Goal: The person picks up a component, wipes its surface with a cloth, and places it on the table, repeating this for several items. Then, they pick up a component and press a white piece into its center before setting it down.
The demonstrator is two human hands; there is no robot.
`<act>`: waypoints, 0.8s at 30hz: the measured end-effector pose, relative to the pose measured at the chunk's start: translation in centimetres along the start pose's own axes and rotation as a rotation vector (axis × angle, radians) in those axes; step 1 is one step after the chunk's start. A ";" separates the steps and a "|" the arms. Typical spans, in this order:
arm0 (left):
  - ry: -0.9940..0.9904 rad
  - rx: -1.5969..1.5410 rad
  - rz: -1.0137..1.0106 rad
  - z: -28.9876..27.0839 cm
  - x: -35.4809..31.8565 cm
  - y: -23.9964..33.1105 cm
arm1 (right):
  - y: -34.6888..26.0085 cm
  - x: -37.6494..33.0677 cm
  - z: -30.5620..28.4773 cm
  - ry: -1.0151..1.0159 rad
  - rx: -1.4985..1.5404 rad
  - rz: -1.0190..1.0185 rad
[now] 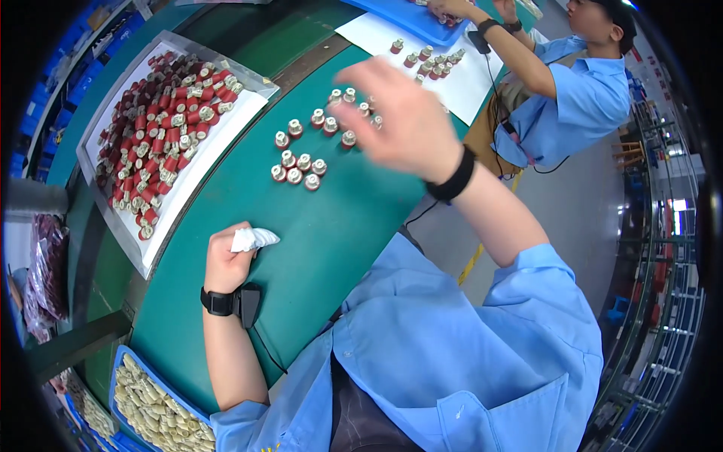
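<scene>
My left hand (228, 258) rests on the green tabletop (279, 248), its fingers closed round a crumpled white cloth (254, 239). My right hand (410, 124) is over the far part of the table, smeared by motion; whether its fingers hold anything cannot be seen. Under and beside it stand several small red cylinders with silver metal tops (330, 126), mostly upright. A tighter cluster of the same red and silver pieces (294, 175) stands between my two hands. The right hand hides part of the farther group.
A clear-edged tray (256, 94) on the left holds a large heap of the same pieces. A blue bin (119, 369) of cream-coloured parts is at lower left. More pieces stand on white paper (471, 90) near a co-worker (568, 90) and a blue tray (392, 16). Cables hang from both wristbands.
</scene>
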State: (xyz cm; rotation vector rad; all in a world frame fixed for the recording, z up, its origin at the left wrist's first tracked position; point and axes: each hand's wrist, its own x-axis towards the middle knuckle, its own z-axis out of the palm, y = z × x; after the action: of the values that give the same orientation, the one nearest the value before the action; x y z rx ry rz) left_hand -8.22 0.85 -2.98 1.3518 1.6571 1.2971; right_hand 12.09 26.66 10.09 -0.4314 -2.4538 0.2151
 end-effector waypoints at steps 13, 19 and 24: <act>0.025 0.003 -0.080 0.0 0.5 0.7 | 23.8 -6.6 -6.4 -0.088 -0.054 0.577; 0.044 0.036 -0.064 0.1 1.0 1.3 | 30.0 -5.1 -4.4 -0.223 -0.267 0.249; 0.055 0.038 -0.095 -0.1 0.8 1.2 | 32.8 -3.5 -3.4 -0.326 -0.275 0.316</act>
State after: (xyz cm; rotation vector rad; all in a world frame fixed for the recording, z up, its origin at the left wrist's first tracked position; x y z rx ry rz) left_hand -8.09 1.57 -1.78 1.2538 1.7690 1.2643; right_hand 25.13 56.14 2.48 -0.9737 -2.7337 0.0810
